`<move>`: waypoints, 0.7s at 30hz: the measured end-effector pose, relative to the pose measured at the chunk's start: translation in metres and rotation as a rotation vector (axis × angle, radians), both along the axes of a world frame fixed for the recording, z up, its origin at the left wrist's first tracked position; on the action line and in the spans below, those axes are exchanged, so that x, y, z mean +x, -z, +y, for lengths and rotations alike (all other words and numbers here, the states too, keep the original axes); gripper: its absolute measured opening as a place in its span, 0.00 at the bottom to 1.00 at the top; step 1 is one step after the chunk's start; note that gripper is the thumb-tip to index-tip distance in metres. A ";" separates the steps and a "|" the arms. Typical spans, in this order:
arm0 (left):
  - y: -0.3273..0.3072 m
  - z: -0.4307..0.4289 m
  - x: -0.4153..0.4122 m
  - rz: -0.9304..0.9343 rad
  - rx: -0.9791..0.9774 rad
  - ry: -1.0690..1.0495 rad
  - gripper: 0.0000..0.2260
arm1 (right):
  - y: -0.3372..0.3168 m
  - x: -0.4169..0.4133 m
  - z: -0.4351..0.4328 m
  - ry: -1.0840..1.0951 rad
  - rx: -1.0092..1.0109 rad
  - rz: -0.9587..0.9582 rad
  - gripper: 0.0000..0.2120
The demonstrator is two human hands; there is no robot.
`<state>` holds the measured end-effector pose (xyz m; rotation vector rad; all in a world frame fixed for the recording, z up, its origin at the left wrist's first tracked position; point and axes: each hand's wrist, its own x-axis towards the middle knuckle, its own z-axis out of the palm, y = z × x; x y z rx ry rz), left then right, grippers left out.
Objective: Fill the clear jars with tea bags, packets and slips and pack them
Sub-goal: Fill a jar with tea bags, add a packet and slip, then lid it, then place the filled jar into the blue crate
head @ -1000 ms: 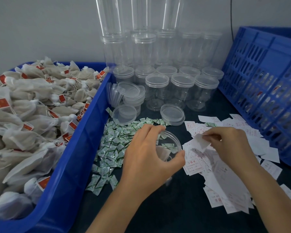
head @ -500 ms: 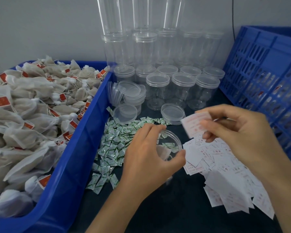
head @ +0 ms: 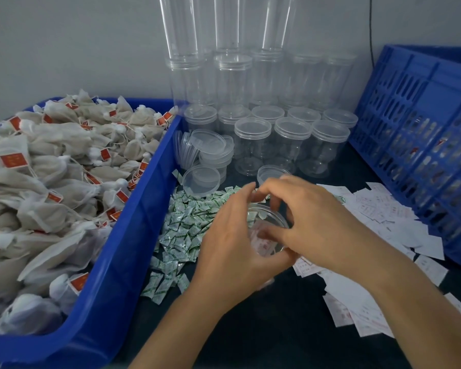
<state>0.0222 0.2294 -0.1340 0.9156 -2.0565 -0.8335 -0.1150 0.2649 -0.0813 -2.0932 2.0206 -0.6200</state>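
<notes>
Between the green packets and the loose slips, the left hand curls its fingers round the clear jar, while the right hand dips bent fingertips into its mouth, just above a printed slip inside, its grip unclear.

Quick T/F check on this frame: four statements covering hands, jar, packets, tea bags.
1. The tea bags lie in the blue bin. True.
2. The left hand grips an open jar. True.
3. The green packets are inside the bin with the tea bags. False: they lie on the table beside it.
4. The right hand lies flat on the table, away from the jar. False: its fingers are at the jar's mouth.
</notes>
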 end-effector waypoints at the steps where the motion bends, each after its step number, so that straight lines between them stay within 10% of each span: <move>1: 0.001 -0.001 0.003 0.061 0.034 0.036 0.42 | -0.001 -0.003 0.001 0.007 -0.030 -0.033 0.16; 9: 0.036 0.009 0.026 0.314 0.269 0.047 0.40 | -0.004 -0.027 0.013 0.107 -0.133 -0.368 0.15; 14: 0.010 0.011 0.004 0.408 0.115 -0.002 0.34 | -0.023 -0.039 0.019 0.048 -0.112 -0.370 0.31; 21: -0.058 0.010 -0.056 0.523 -0.153 0.143 0.36 | -0.079 -0.076 0.041 -0.039 -0.276 -0.221 0.21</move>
